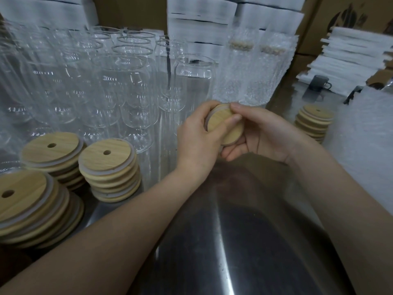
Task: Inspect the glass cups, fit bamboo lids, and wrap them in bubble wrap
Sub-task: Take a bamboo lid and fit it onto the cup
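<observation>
Both my hands hold one round bamboo lid above the steel table. My left hand curls round the lid's left edge. My right hand cups it from below, thumb lying across its top. Several bare glass cups stand in rows at the back left. Two cups wrapped in bubble wrap, lids on, stand just behind my hands. Stacks of bamboo lids with straw holes sit at the left.
Another lid stack stands to the right of my hands, next to a sheet of bubble wrap. White foam sheets and cardboard boxes fill the back and right. A dark mug stands near the foam.
</observation>
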`<control>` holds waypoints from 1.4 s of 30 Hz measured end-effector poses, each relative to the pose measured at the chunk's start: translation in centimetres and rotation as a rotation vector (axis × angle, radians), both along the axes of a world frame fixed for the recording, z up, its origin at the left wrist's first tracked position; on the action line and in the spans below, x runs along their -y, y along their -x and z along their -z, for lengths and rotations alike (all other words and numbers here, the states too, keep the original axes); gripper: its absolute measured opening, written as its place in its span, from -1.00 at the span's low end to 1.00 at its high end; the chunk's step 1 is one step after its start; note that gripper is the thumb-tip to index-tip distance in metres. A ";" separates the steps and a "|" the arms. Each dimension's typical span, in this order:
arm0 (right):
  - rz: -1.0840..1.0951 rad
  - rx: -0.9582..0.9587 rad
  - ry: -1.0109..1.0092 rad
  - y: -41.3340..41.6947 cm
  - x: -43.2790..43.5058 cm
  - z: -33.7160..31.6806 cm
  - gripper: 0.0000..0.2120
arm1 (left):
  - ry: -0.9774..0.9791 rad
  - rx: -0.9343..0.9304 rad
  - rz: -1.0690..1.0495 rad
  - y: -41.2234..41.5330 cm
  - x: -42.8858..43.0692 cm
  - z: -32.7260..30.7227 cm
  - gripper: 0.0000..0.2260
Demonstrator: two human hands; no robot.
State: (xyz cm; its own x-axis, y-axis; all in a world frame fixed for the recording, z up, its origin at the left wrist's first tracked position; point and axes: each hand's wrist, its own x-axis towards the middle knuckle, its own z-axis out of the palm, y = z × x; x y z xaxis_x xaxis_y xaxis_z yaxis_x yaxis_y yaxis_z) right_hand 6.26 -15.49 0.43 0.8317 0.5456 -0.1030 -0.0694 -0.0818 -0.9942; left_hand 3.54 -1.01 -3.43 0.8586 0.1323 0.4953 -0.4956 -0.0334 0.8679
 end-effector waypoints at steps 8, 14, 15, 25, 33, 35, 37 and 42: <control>0.088 0.051 -0.013 -0.3 -0.4 0.3 -0.42 | 0.015 -0.053 0.013 -0.2 0.3 0.2 -0.78; 0.108 0.015 -0.064 -0.5 0.0 0.4 -0.44 | -0.028 -0.071 0.049 -0.2 0.6 0.4 -0.62; 0.108 0.010 -0.072 -0.5 0.0 0.4 -0.44 | -0.038 -0.072 0.053 -0.2 0.7 0.4 -0.61; 0.376 -0.001 -0.320 -1.2 0.0 1.0 -0.64 | -0.154 0.109 -0.262 1.0 0.4 -0.5 -0.49; 0.400 -0.022 -0.292 -1.3 -2.0 2.0 -0.54 | -0.276 -0.064 -0.493 -0.5 -0.7 -0.3 -0.26; 0.363 -0.038 -0.297 -1.1 -2.4 2.1 -0.52 | -0.240 -0.124 -0.397 -1.3 -0.9 0.3 -0.19; 0.357 -0.051 -0.295 -1.0 -2.5 2.0 -0.47 | -0.180 -0.174 -0.315 -1.9 -1.1 0.7 -0.13; 0.398 -0.059 -0.299 -1.1 -2.3 1.9 -0.37 | -0.162 -0.229 -0.273 -3.1 -1.3 1.3 -0.04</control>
State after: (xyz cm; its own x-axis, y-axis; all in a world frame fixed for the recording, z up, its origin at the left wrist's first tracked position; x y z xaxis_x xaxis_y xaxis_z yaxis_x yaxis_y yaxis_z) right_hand 7.34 -13.20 -1.43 0.9788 0.2000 -0.0440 -0.0944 0.2500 -0.9636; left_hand 6.65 0.30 -4.75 0.8935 0.3069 0.3279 -0.2433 -0.2829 0.9278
